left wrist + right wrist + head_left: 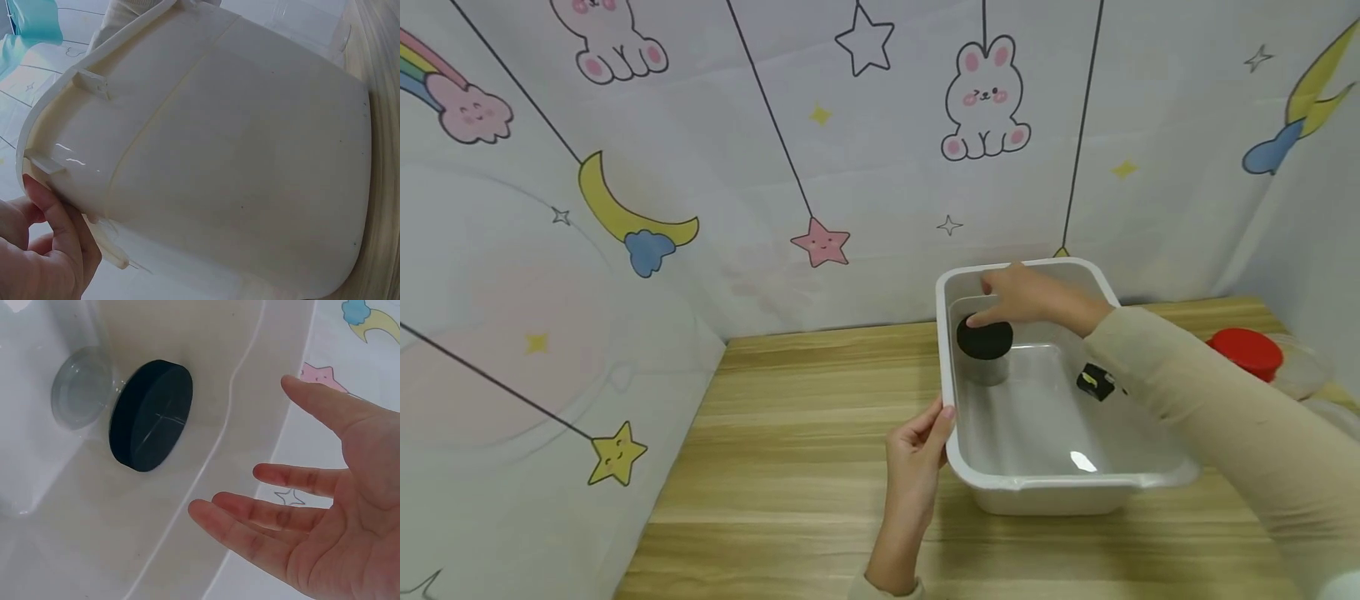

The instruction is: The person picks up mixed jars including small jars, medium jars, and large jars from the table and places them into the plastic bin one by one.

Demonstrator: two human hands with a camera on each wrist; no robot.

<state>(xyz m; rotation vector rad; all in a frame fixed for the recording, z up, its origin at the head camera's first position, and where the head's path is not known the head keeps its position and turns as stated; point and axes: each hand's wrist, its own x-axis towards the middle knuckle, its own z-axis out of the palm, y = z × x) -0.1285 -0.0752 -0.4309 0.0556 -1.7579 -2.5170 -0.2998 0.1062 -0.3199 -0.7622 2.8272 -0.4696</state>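
Observation:
A white plastic tub (1030, 433) stands on the wooden table. My left hand (916, 454) pinches its left rim between thumb and fingers; in the left wrist view the fingers curl under the rim beside the tub's outer wall (250, 144). Inside, in the far left corner, a clear jar with a black lid (985, 337) stands upright. Over it hovers my right hand (1026, 293), its fingers spread and holding nothing. The right wrist view has the open palm (325, 544) apart from the black lid (153, 419).
A small black object (1096, 381) with a yellow mark lies in the tub, partly near my right sleeve (1210, 400). Right of the tub, a red lid (1246, 353) and clear containers (1300, 365) stand on the table. A printed cloth (880, 167) hangs behind the table (805, 433).

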